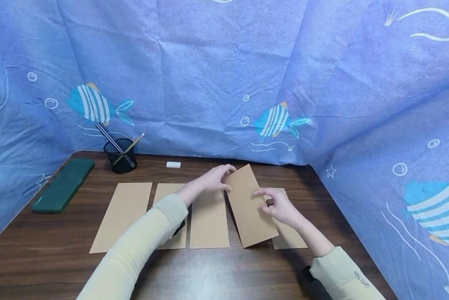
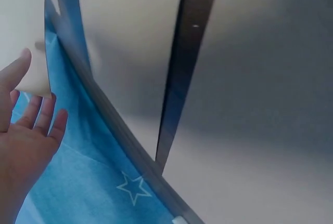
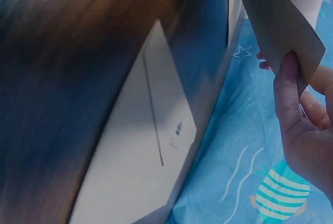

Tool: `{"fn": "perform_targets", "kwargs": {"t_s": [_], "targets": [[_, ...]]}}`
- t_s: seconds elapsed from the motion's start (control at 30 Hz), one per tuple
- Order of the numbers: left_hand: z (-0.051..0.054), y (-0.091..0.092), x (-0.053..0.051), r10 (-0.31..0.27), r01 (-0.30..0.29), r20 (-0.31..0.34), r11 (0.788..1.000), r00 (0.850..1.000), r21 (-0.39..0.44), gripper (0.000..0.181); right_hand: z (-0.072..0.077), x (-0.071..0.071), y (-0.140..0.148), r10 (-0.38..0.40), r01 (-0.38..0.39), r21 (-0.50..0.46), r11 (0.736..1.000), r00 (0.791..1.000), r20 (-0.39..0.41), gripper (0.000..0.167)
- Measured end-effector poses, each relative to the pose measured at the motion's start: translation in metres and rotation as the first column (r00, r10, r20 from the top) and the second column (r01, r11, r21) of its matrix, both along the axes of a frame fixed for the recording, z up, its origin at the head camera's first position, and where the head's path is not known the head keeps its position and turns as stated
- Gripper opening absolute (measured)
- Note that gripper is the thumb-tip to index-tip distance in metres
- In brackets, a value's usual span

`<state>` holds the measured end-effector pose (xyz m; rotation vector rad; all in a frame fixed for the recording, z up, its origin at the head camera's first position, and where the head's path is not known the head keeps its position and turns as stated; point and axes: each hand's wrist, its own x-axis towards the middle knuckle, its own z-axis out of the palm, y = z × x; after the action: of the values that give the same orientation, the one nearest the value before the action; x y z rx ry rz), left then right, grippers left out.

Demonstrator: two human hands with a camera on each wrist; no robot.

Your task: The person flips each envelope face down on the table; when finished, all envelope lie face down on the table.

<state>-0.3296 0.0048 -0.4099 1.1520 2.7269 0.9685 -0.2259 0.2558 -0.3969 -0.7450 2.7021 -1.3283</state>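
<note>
A brown paper envelope (image 1: 247,204) is raised and tilted above the table, between both hands. The left hand (image 1: 211,179) holds its upper left corner, thumb on one side and fingers on the other; the left wrist view shows this hand (image 2: 28,141) at the envelope's edge (image 2: 31,73). At its right edge, the right hand (image 1: 280,206) pinches it. The right wrist view shows the right thumb (image 3: 289,78) against the raised envelope (image 3: 281,31). Partly covered by it and the right hand, another envelope (image 1: 292,235) lies on the table at the right.
More envelopes lie in a row to the left: one (image 1: 209,221) beside the raised one, one (image 1: 171,191) under the left forearm, one (image 1: 123,208) farthest left. Behind are a white eraser (image 1: 173,165) and a black mesh pen cup (image 1: 123,166). A green case (image 1: 64,185) lies far left.
</note>
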Motion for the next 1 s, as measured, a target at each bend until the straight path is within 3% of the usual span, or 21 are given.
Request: {"fn": "perform_targets", "kwargs": {"t_s": [0.2, 0.4, 0.6, 0.73, 0.87, 1.0], "targets": [[-0.01, 0.001, 0.003, -0.018, 0.018, 0.004, 0.998, 1.0, -0.064, 0.073, -0.012, -0.001, -0.002, -0.053, 0.055, 0.033, 0.998, 0.998, -0.042, 0.043], [-0.018, 0.001, 0.013, -0.106, 0.109, 0.028, 0.983, 0.994, -0.151, 0.08, -0.025, 0.0, -0.001, -0.131, 0.129, 0.073, 0.989, 0.991, 0.031, 0.045], [-0.023, 0.001, 0.024, -0.152, 0.164, 0.069, 0.962, 0.986, -0.22, 0.081, -0.033, -0.001, 0.003, -0.106, 0.102, 0.121, 0.987, 0.994, 0.025, 0.048], [-0.023, 0.0, 0.028, -0.16, 0.175, 0.084, 0.957, 0.984, -0.233, 0.08, -0.036, -0.003, 0.006, -0.07, 0.056, 0.197, 0.979, 0.995, 0.068, 0.055], [-0.024, 0.0, 0.028, -0.16, 0.175, 0.08, 0.951, 0.984, -0.254, 0.079, -0.038, -0.003, 0.007, -0.044, 0.033, 0.324, 0.945, 0.999, 0.028, 0.063], [-0.027, 0.0, 0.026, -0.155, 0.166, 0.063, 0.944, 0.986, -0.287, 0.079, -0.038, -0.003, 0.005, -0.029, 0.045, 0.47, 0.881, 0.999, -0.04, 0.072]]}}
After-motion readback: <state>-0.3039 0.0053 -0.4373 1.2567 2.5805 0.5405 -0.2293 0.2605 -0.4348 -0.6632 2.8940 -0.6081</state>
